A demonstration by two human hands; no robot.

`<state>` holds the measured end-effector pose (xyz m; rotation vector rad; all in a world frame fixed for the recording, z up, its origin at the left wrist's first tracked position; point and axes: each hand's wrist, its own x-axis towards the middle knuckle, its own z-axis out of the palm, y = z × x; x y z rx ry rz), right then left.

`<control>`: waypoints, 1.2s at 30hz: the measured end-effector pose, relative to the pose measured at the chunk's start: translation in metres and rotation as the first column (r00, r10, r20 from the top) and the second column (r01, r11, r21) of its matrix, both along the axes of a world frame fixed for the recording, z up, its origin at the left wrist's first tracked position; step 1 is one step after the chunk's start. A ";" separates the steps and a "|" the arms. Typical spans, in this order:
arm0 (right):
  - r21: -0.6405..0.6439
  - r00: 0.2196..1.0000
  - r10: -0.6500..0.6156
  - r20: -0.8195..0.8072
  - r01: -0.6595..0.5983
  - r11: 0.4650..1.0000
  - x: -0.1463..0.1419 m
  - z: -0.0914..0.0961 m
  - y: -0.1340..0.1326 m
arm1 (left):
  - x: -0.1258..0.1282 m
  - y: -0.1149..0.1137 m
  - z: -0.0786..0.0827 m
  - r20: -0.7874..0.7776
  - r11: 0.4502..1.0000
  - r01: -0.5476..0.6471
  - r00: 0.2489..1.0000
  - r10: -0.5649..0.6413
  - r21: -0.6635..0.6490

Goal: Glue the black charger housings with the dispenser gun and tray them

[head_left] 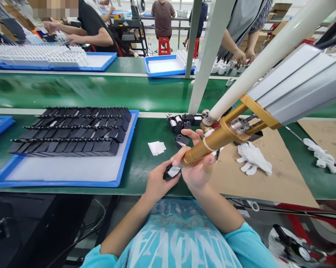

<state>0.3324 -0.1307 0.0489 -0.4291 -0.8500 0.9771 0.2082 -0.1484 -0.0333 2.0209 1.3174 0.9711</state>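
Note:
My left hand (pixel 158 181) is closed round a small black part with a white face (pixel 173 171), held just above the near edge of the green bench. My right hand (pixel 197 163) is wrapped round the gold barrel of a hanging power screwdriver (pixel 212 141), whose tip points down at that part. The tool runs up to the right into a white arm and grey housing. Several more small black parts (pixel 183 123) lie in a cluster just beyond my hands.
A blue tray (pixel 73 175) with rows of black parts sits at left. A folded white cloth (pixel 157 147) lies in front of it. White gloves (pixel 253 158) rest on brown cardboard at right. Beyond the green conveyor, other people work at blue trays.

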 end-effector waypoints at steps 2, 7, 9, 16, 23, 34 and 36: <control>-0.008 1.000 0.001 0.024 0.000 1.000 -0.002 0.001 0.000 | 0.004 0.000 0.001 0.041 1.000 0.008 0.999 -0.009 0.019; -0.015 0.999 -0.017 0.036 0.017 1.000 -0.003 0.003 -0.001 | 0.008 0.002 -0.001 0.094 0.995 -0.003 0.996 -0.007 0.102; -0.023 0.999 -0.024 0.037 0.025 0.999 -0.003 0.003 -0.001 | 0.008 0.002 -0.002 0.106 0.990 0.013 0.994 -0.028 0.139; -0.052 0.997 -0.077 0.010 0.077 0.996 0.002 -0.002 0.001 | -0.010 0.009 -0.006 -0.074 0.996 0.093 0.993 -0.091 0.020; -0.043 0.986 -0.167 0.025 0.168 0.985 0.019 -0.004 0.004 | -0.020 0.022 0.009 -0.089 0.983 0.115 0.988 -0.128 -0.140; -0.053 0.988 -0.151 -0.012 0.150 0.987 0.038 -0.012 0.002 | -0.014 0.030 0.014 -0.180 0.935 0.340 0.930 -0.320 0.099; -0.040 0.989 -0.148 -0.022 0.147 0.988 0.040 -0.013 0.003 | -0.017 0.027 0.019 -0.266 0.915 0.388 0.899 -0.349 0.111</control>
